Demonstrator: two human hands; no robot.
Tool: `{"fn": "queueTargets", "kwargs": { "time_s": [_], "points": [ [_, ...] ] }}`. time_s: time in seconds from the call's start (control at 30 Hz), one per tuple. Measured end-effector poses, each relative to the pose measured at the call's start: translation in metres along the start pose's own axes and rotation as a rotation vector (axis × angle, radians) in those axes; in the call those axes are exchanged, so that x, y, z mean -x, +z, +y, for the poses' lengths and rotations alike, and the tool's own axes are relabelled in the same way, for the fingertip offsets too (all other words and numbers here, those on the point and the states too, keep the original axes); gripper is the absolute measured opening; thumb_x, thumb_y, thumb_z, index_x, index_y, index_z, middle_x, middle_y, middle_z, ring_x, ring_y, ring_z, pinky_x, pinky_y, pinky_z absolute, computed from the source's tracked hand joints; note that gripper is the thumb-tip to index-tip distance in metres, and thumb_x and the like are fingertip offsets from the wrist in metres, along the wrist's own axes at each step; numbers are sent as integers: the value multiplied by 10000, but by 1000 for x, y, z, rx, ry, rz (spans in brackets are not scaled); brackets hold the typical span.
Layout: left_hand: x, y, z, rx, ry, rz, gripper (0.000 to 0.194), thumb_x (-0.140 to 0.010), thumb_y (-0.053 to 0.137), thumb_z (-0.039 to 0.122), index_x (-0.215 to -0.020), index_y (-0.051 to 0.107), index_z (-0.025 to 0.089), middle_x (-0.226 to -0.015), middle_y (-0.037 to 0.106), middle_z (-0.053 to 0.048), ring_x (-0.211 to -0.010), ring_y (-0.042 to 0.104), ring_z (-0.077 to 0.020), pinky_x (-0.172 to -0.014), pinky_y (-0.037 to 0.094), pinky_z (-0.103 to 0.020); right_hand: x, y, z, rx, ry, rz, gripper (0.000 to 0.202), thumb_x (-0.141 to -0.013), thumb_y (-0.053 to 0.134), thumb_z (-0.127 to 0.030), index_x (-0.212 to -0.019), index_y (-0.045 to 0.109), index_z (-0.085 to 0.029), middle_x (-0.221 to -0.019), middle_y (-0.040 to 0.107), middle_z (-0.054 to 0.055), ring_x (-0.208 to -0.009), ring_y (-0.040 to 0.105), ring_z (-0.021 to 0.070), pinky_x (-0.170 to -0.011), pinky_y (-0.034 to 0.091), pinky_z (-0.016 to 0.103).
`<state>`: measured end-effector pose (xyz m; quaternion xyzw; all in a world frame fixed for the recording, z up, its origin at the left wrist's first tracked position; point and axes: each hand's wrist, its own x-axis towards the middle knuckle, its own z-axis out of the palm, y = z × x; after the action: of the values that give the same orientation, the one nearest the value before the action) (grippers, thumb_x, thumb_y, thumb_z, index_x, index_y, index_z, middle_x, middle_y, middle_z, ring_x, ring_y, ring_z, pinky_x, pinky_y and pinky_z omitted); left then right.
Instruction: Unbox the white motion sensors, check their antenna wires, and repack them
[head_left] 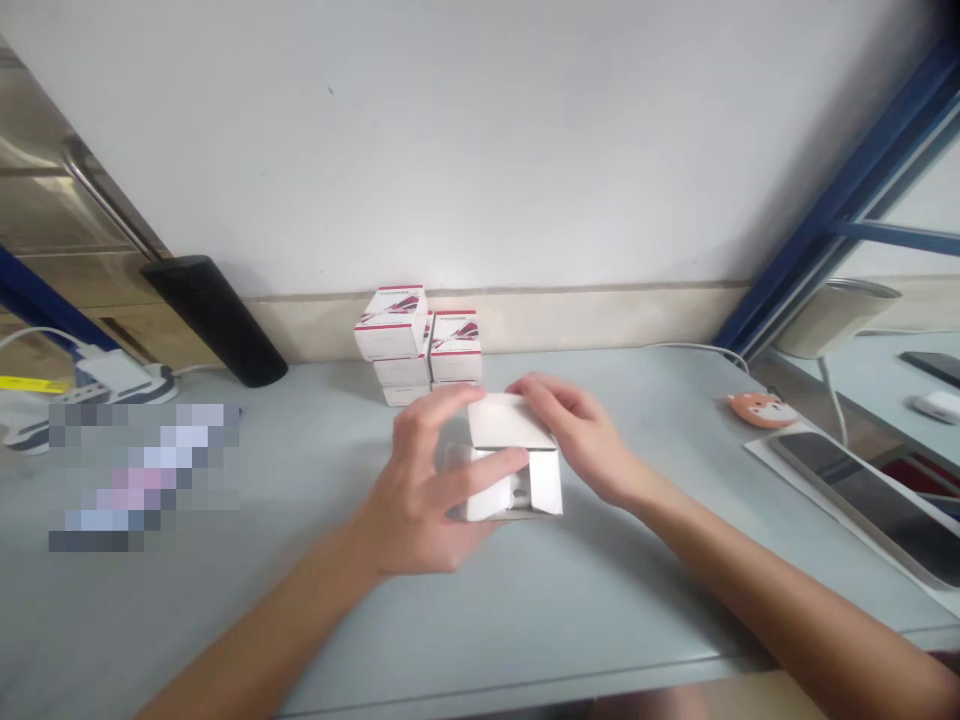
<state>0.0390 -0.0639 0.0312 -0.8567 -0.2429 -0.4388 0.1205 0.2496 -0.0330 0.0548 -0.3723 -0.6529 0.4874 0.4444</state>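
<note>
A small white cardboard box (545, 485) is between my hands above the middle of the desk, its open end facing me. Its top flap (510, 422) is raised, and the side flaps stand partly folded in around a dark gap. My left hand (427, 490) grips the box from the left, with a finger stretched across the opening. On the other side my right hand (581, 435) holds the upper right of the box and its flap, fingers curled behind. What lies inside the box cannot be made out.
Several white boxes with red edges (390, 325) are stacked against the wall. To the left stand a black cylinder (217, 320) and a power strip (157, 385), near a blurred-out object (142, 480). A phone (870, 495) and an orange animal-faced item (763, 410) lie to the right.
</note>
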Motion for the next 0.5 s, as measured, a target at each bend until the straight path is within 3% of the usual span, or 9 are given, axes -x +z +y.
{"fn": "queueTargets", "kwargs": {
  "time_s": [0.07,0.13,0.2,0.27,0.33,0.4,0.5],
  "points": [
    [-4,-3,1,5,42,-52,510,-784,873,312,-1229,628,354,-1403,618,-93,-1328,618,-366,-1053,503,-538,-1,1,3,-28,92,-104,350,-1021,564,-539,-948,701,-225,-853,688,3,-738,635,157,-629,505,261],
    [-5,-2,3,25,46,-64,484,-817,841,289,-1224,586,346,-1315,695,-84,-1289,665,-352,-1034,499,-533,0,-1,5,13,48,-28,297,-1018,582,-505,-1024,697,-232,-932,701,20,-793,646,166,-687,528,284],
    [-3,1,3,55,5,-41,520,-824,841,253,-1241,537,313,-1293,714,-108,-1254,695,-342,-1032,499,-539,2,-5,6,124,-184,147,233,-1033,575,-446,-1082,683,-245,-1005,691,37,-860,645,178,-766,542,322],
    [1,6,1,101,-66,27,624,-808,868,231,-1282,468,303,-1307,715,-128,-1198,722,-324,-1036,505,-552,5,-11,3,284,-506,215,188,-1046,550,-365,-1117,686,-256,-1070,659,60,-955,641,202,-852,542,375],
    [7,13,-1,164,-142,124,763,-794,889,196,-1342,376,329,-1320,713,-123,-1152,733,-296,-1009,543,-539,9,-15,0,482,-756,113,194,-1030,549,-309,-1130,706,-255,-1137,627,91,-1037,635,238,-900,536,427],
    [11,18,-4,188,-185,216,844,-790,895,172,-1384,323,355,-1305,717,-103,-1100,738,-271,-939,596,-500,13,-18,-2,708,-895,-10,207,-994,591,-292,-1153,715,-244,-1233,606,122,-1071,635,268,-899,532,458],
    [12,20,-4,95,-186,236,758,-805,890,230,-1382,410,336,-1228,747,-71,-1011,744,-253,-861,623,-456,13,-20,0,917,-1006,22,194,-941,670,-276,-1130,701,-241,-1291,603,132,-1027,645,275,-824,529,445]
  ]
}}
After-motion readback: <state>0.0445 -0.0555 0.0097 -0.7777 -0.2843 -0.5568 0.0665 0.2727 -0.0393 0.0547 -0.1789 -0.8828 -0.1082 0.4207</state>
